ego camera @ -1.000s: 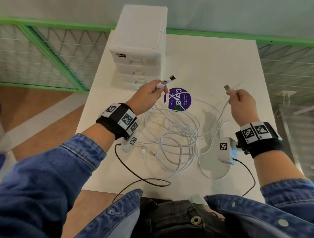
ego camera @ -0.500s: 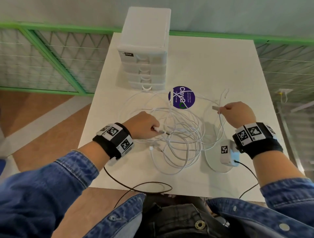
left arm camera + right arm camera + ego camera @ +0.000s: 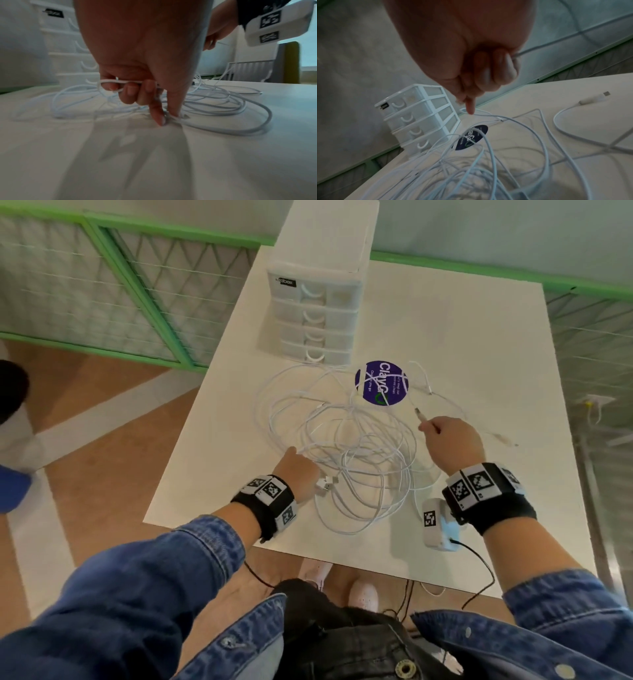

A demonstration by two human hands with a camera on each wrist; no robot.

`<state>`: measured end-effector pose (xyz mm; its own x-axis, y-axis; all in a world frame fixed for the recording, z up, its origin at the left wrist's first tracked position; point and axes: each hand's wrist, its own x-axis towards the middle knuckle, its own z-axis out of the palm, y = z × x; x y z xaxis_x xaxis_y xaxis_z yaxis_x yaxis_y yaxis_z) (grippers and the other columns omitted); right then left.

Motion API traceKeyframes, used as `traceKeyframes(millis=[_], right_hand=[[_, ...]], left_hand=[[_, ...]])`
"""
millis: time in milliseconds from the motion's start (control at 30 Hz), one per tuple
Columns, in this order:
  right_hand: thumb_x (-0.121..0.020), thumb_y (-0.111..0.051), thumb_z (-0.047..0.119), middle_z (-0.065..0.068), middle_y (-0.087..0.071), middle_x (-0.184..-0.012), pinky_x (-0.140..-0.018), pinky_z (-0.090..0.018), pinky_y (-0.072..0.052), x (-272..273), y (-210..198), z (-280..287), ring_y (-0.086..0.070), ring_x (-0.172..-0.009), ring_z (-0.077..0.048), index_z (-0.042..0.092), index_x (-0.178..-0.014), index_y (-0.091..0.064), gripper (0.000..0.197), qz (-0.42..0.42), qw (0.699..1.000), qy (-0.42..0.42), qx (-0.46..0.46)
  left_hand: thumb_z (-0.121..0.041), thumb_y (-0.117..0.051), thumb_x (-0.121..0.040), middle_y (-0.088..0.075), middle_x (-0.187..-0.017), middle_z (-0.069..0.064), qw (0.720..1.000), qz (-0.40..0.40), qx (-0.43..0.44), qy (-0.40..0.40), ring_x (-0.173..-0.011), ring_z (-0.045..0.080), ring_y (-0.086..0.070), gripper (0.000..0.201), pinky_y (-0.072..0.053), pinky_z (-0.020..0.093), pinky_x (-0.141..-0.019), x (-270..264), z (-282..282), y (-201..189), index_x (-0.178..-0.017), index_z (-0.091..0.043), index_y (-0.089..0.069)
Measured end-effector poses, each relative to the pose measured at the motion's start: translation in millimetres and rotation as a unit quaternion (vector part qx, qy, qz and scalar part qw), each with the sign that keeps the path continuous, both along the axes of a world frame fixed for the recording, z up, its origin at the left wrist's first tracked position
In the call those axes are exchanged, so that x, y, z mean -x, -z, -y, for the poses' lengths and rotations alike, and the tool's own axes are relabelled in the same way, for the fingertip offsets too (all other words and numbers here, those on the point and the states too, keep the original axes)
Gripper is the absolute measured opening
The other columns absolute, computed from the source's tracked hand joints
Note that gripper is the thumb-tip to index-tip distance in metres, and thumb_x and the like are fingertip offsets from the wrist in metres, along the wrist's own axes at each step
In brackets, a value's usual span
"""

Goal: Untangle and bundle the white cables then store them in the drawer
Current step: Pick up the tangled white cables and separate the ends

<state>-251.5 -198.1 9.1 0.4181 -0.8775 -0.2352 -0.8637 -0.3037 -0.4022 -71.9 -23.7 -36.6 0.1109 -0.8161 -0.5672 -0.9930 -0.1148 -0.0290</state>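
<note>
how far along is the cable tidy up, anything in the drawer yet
Nothing looks finished: the white cables lie in one loose tangle on the table, with no bundle made. In hand: the left hand grips a folded strand and pinches another at the tabletop, while the right hand holds a cable end lifted above the pile. Left: separating, bundling and storing. All four fronts of the drawer unit sit closed.

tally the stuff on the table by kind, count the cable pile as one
cable pile: 1
drawer unit: 1
purple sticker: 1
hands: 2, left and right
total: 5
</note>
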Motion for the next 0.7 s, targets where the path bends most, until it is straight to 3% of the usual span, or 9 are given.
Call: traceKeyframes(millis=[33,100,267,400,500,567,700], right_hand=[[-0.096,-0.039,0.037,-0.011,-0.067,-0.107,-0.072,-0.030,-0.039,3,-1,-3,-0.060,-0.095,-0.031,0.013,-0.108,-0.065,0.038,0.007,1.000,0.004,0.002],[-0.095,-0.040,0.043,-0.007,-0.067,-0.109,-0.073,-0.028,-0.038,11,-3,-8,-0.060,-0.098,-0.029,0.017,-0.110,-0.065,0.039,0.030,1.000,0.003,0.001],[-0.098,-0.040,0.027,-0.013,-0.068,-0.103,-0.073,-0.030,-0.038,26,-3,-11,-0.059,-0.094,-0.031,0.006,-0.107,-0.061,0.031,0.047,0.998,-0.046,-0.019],[-0.096,-0.042,0.032,-0.009,-0.066,-0.102,-0.074,-0.028,-0.036,32,-5,-13,-0.058,-0.094,-0.028,0.011,-0.113,-0.060,0.033,0.087,0.996,-0.023,-0.016],[-0.096,-0.042,0.033,-0.002,-0.056,-0.073,-0.060,-0.028,-0.034,32,-8,-12,-0.052,-0.075,-0.023,0.010,-0.095,-0.061,0.029,0.121,0.992,-0.037,-0.007],[-0.096,-0.042,0.034,0.002,-0.050,-0.064,-0.053,-0.026,-0.032,27,-12,-12,-0.048,-0.063,-0.020,0.009,-0.091,-0.058,0.031,0.158,0.987,-0.035,-0.016],[-0.086,-0.058,0.046,0.009,-0.058,-0.078,-0.063,-0.023,-0.040,11,-21,-25,-0.051,-0.067,-0.008,0.017,-0.108,-0.061,0.036,0.235,0.962,-0.074,-0.114]], left_hand=[[-0.037,-0.044,-0.095,-0.067,-0.100,0.004,1.000,-0.006,0.013,-0.027,-0.097,0.026,-0.058,0.029,-0.027,0.036,-0.097,3,-1,4,-0.098,-0.015,-0.062],[-0.038,-0.045,-0.094,-0.067,-0.094,0.004,0.995,-0.009,0.063,-0.076,-0.094,0.026,-0.059,0.028,-0.029,0.035,-0.091,9,-5,10,-0.081,-0.016,-0.056],[-0.036,-0.046,-0.092,-0.062,-0.078,0.006,0.959,-0.053,0.188,-0.204,-0.080,0.030,-0.058,0.032,-0.031,0.037,-0.085,24,-9,6,-0.069,-0.013,-0.046],[-0.027,-0.046,-0.091,-0.051,-0.065,0.000,0.925,-0.131,0.252,-0.253,-0.074,0.033,-0.056,0.022,-0.028,0.035,-0.080,31,-7,-9,-0.075,-0.012,-0.042],[-0.027,-0.040,-0.094,-0.044,-0.058,-0.005,0.914,-0.174,0.277,-0.242,-0.061,0.032,-0.048,0.020,-0.033,0.035,-0.078,29,-4,-30,-0.082,-0.011,-0.042],[-0.025,-0.042,-0.097,-0.049,-0.061,-0.002,0.908,-0.185,0.287,-0.242,-0.063,0.031,-0.049,0.020,-0.030,0.033,-0.066,24,1,-45,-0.092,-0.007,-0.049],[-0.029,-0.042,-0.099,-0.056,-0.077,0.008,0.907,-0.205,0.298,-0.214,-0.074,0.035,-0.055,0.028,-0.023,0.032,-0.059,23,16,-63,-0.106,-0.003,-0.050]])
